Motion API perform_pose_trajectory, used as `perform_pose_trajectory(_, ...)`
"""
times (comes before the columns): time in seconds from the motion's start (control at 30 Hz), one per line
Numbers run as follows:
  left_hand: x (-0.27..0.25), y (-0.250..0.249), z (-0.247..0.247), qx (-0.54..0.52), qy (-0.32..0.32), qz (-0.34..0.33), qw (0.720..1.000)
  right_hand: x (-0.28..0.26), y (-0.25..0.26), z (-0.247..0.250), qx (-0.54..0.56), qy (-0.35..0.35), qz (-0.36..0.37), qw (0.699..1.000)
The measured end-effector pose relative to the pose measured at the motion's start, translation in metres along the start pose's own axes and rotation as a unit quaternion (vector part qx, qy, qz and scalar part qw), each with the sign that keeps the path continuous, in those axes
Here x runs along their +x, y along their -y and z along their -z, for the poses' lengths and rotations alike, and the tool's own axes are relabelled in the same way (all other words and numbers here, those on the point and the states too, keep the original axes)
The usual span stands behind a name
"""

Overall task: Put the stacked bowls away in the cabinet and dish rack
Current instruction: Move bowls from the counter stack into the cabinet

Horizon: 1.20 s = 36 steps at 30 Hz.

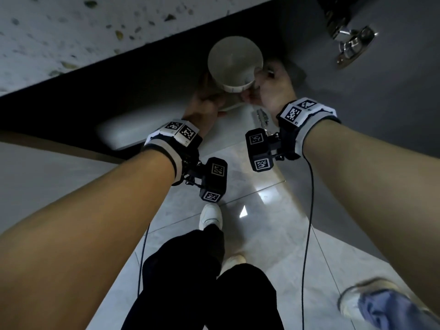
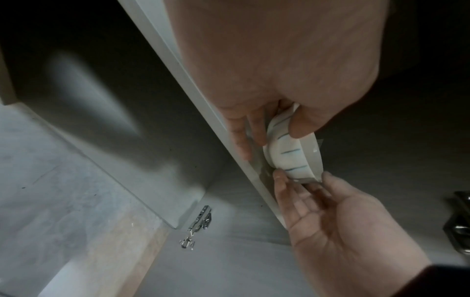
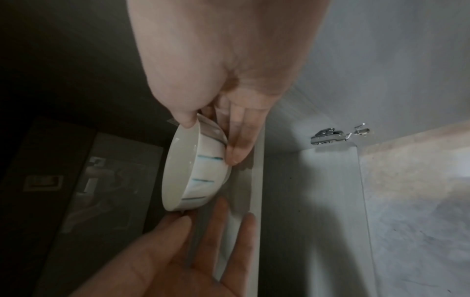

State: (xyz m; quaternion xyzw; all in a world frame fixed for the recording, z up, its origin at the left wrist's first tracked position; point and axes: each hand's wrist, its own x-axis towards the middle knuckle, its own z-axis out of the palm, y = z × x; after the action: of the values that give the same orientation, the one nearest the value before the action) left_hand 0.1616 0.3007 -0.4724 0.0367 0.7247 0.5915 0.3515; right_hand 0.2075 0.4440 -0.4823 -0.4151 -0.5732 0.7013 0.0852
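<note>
bowl [image 1: 234, 64] at cabinet shelf edge [image 3: 257, 180] | right hand [image 1: 273, 88] pinching rim, left hand [image 1: 204, 106] fingers gripping too | risk: clipping edge, slipping, chipping

A pale grey, smooth cabinet shelf panel [image 3: 255, 191] carries a white ceramic bowl with blue stripes [image 3: 203, 176] close to its front edge; the bowl stands upright with its foot at the panel's surface, though whether it rests fully there cannot be told. Below the cabinet lies a glossy floor of pale marbled tiles [image 1: 262, 186], reflecting a light. On the floor stand a white shoe [image 1: 210, 215] and, well to the right, another pale shoe [image 1: 357, 298].
</note>
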Motion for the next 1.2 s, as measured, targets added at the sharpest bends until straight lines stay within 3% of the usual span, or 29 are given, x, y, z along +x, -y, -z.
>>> perform_pose_trajectory(0.23, -0.07, -0.004, 0.003, 0.081, 0.017, 0.061, 0.995, -0.083, 0.006, 0.022, -0.082, -0.054, -0.045, 0.994)
perform_pose_trajectory(0.4, -0.147, -0.027, 0.008, 0.156, 0.05, 0.054, 0.985, -0.17, 0.023, 0.035, -0.11, -0.054, -0.025, 0.992)
perform_pose_trajectory(0.57, -0.227, -0.073, 0.03, 0.208, 0.085, -0.023, 0.974, -0.256, 0.064, 0.046, -0.145, -0.003, 0.025, 0.989)
perform_pose_trajectory(0.73, -0.28, -0.153, 0.062, 0.264, 0.088, -0.093, 0.956, -0.31, 0.129, 0.039, -0.185, 0.019, 0.065, 0.98)
perform_pose_trajectory(0.97, -0.338, -0.252, 0.127, 0.303, 0.027, -0.15, 0.941, -0.366, 0.24, -0.013, -0.193, 0.061, 0.156, 0.967)
perform_pose_trajectory(1.2, -0.368, -0.294, 0.204, 0.295, -0.066, -0.152, 0.941, -0.389, 0.297, -0.089, -0.204, 0.115, 0.203, 0.951)
